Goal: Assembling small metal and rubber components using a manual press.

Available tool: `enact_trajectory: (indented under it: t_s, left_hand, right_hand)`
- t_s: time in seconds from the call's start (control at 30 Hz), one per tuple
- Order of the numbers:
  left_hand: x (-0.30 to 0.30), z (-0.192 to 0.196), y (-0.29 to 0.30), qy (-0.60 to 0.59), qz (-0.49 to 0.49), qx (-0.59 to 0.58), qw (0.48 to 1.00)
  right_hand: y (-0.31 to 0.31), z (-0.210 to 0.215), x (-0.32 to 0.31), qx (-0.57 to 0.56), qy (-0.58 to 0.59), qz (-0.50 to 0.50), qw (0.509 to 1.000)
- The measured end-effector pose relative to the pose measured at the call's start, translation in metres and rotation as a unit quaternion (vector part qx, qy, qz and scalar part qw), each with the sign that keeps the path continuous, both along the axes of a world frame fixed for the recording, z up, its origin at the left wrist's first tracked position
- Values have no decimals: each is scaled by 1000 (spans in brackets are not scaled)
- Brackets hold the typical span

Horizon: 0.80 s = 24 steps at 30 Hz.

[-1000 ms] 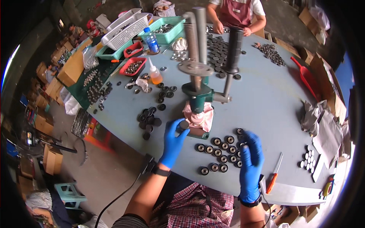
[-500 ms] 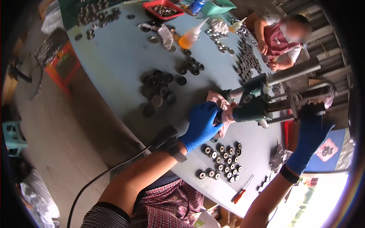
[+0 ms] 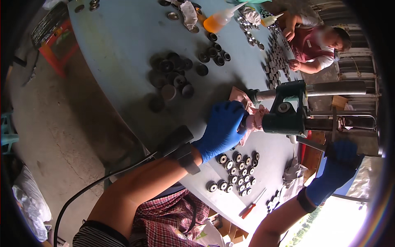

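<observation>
My left hand (image 3: 222, 127), in a blue glove, has its fingers closed round a dark round part (image 3: 245, 122) beneath the ram of a green hand press (image 3: 284, 107). Pink cloth (image 3: 257, 119) is bunched round the ram's end and lies under that part. Off to the right, my right hand (image 3: 335, 171), also blue-gloved, is closed at the press's lever; the glove and shade hide most of the lever. In front of the press stand several ringed round parts (image 3: 240, 169) with pale centres. Darker round caps (image 3: 177, 76) are heaped to the left of the press.
An orange-handled screwdriver (image 3: 249, 210) lies near the table's front edge. Toward the back are a bottle of orange liquid (image 3: 217, 20) and many dark discs (image 3: 276, 61). A co-worker (image 3: 312, 45) sits across the table. A black cable (image 3: 111, 175) runs past my left forearm.
The view has shifted, with the press now showing more from the side. My right hand has moved lower beside the press, with the lever. My left hand keeps its hold under the ram.
</observation>
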State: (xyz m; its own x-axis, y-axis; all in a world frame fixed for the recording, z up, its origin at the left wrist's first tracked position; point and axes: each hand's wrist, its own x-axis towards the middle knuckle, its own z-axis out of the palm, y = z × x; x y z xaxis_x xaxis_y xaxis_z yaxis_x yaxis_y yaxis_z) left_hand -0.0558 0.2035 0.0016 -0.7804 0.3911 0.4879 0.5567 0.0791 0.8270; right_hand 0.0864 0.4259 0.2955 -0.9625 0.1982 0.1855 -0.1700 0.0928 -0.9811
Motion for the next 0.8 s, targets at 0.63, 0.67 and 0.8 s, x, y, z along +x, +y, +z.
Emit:
enact_trajectory:
  t_s: [0.63,0.67,0.8]
  left_hand:
    - [0,3,-4,-8,-7,-11,1000]
    - [0,3,-4,-5,-5,-5,1000]
    - [0,2,-2,-5,-12,-2,1000]
  right_hand:
    - [-88,-42,1,9,205,-399,894]
    - [-86,-43,7,9,205,-399,894]
    - [-104,-55,3,-13,220,-283,934]
